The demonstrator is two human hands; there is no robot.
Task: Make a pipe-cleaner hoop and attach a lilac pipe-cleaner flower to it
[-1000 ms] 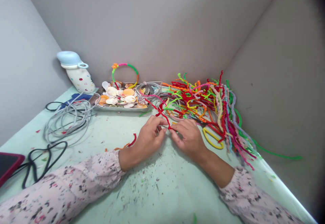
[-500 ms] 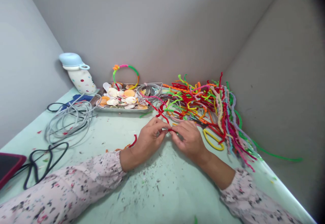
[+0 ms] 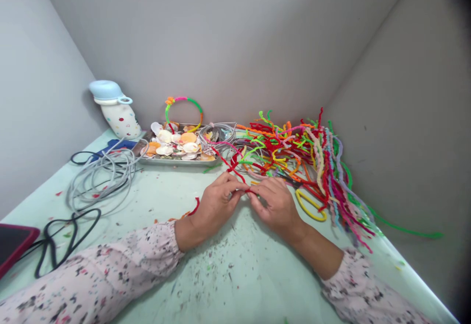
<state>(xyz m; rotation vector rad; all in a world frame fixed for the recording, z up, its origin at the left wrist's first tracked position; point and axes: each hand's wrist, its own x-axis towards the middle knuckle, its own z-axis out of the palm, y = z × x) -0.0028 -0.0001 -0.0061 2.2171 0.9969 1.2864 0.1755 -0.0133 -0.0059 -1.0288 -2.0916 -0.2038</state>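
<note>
A red pipe cleaner [image 3: 239, 176] is pinched between my two hands, its free end rising up and left toward the tray. My left hand [image 3: 217, 200] grips it between thumb and forefinger. Close by on the right, my right hand [image 3: 276, 202] pinches the same pipe cleaner, the fingertips of both hands nearly touching. The part of it inside the fingers is hidden. Behind my right hand spreads a heap of multicoloured pipe cleaners [image 3: 294, 142]. Yellow-handled scissors [image 3: 311, 205] lie to its right, their blades partly covered by the heap.
A metal tray [image 3: 176, 162] of seashells [image 3: 189, 140] stands at the back, with a multicoloured pipe-cleaner ring [image 3: 202, 113] upright in it. To the left are a bottle [image 3: 119, 118], coiled grey cable [image 3: 103, 182], a black cord [image 3: 73, 233] and a red-edged device [image 3: 16, 245].
The whole view has shifted slightly, so everything sits a little lower. Both hands keep their pinch on the red pipe cleaner, and a bit more of it shows between them.
</note>
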